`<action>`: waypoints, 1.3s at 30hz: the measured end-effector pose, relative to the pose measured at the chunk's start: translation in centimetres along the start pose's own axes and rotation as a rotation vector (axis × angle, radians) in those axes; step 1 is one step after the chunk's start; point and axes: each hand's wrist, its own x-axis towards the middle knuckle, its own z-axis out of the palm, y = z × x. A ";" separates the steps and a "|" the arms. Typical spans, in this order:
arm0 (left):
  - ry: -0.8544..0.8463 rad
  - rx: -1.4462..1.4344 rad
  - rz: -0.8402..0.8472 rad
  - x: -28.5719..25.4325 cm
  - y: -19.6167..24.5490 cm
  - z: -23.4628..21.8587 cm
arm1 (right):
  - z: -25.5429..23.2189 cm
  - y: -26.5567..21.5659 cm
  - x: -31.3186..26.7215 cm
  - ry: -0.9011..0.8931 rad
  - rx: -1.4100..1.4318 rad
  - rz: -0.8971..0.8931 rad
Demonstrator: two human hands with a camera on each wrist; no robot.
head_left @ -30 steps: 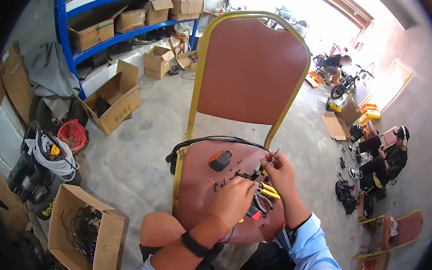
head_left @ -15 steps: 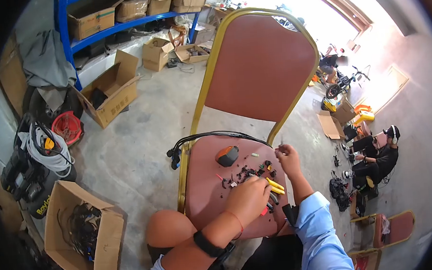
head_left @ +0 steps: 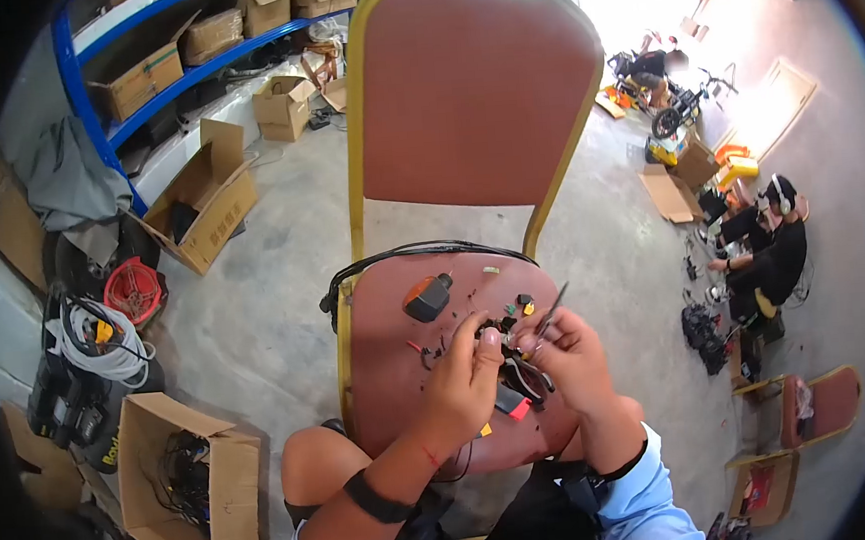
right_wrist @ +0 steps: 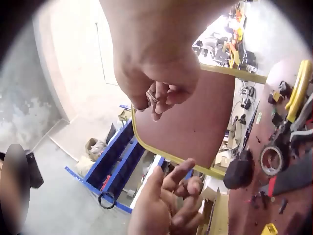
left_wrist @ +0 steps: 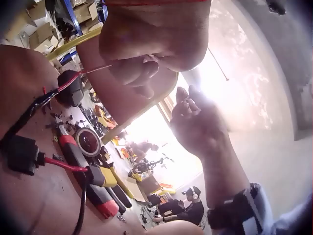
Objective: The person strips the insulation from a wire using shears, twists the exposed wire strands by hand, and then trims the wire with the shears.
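Over the chair seat (head_left: 390,373), my two hands work close together. My left hand (head_left: 466,383) has its thumb and fingers bent, and a thin red wire (left_wrist: 95,69) from a dark cable runs up into it. A small pale piece (right_wrist: 179,201) shows between its fingers in the right wrist view. My right hand (head_left: 577,360) pinches a slim dark pointed tool (head_left: 554,309) that slants upward; its exact kind cannot be told. Below lie yellow-handled pliers (right_wrist: 298,93), a tape roll (right_wrist: 270,161), a black connector (left_wrist: 22,155) and a yellow connector (left_wrist: 102,176).
An orange-and-black lamp (head_left: 428,298) and scattered black bits share the seat. Black cables (head_left: 431,245) run along its back edge, before the chair back (head_left: 471,97). A cardboard box (head_left: 238,494) of wires stands left. A seated person (head_left: 777,246) is at the right.
My left hand has lifted off the pile beside the pliers. My right hand has come in from the right, close to the left fingertips. The head view has shifted.
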 end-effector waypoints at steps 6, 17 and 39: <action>-0.075 0.002 -0.048 -0.3 0.1 0.8 | 0.4 3.0 -2.4 -0.111 -0.298 0.046; -0.199 -0.038 -0.017 -0.2 -1.1 2.0 | 0.4 0.6 -3.4 -0.089 -0.481 -0.048; -0.220 -0.287 -0.435 0.0 1.1 -0.3 | 0.0 1.4 -2.3 -0.102 0.341 0.129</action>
